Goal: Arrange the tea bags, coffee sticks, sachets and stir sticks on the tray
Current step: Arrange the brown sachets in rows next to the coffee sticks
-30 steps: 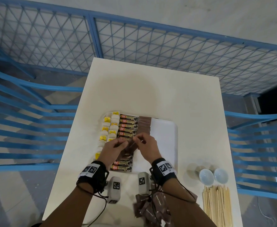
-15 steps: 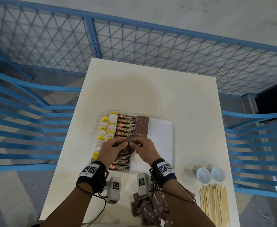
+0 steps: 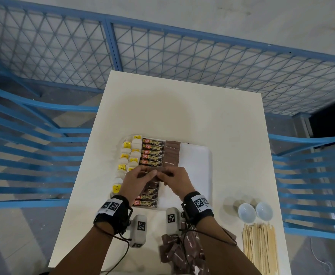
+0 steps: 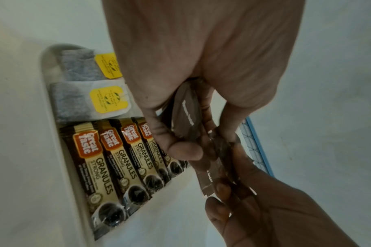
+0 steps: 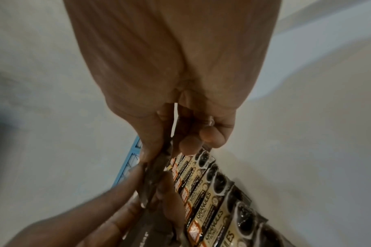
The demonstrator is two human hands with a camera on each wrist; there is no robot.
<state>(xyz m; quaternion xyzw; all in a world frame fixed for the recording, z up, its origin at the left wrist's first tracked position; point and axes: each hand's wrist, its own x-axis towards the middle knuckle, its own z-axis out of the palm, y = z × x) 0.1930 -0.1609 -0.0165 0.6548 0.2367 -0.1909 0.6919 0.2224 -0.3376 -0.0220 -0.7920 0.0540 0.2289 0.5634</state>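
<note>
Left hand [image 3: 137, 180]: fingers pinch sachets [image 4: 185, 113], squaring them.
Right hand [image 3: 174, 180]: fingers pinch the same sachets.
Tray [image 3: 197, 161]: sachet row unfinished.

Coffee sticks [image 4: 108, 160] read "Great Taste GRANULES STRONG"; brown sachets [image 3: 171, 155] apparently "Brown Sugar".

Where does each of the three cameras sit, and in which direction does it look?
Head: worn on the head, looks down at the tray on the table; both forearms and hands show.
Left wrist: looks along the left hand at the brown sugar sachets it grips; tea bags behind.
Right wrist: looks along the right hand; left fingers show too.
Shared: the wrist views both show the coffee sticks and the held sachets.
</note>
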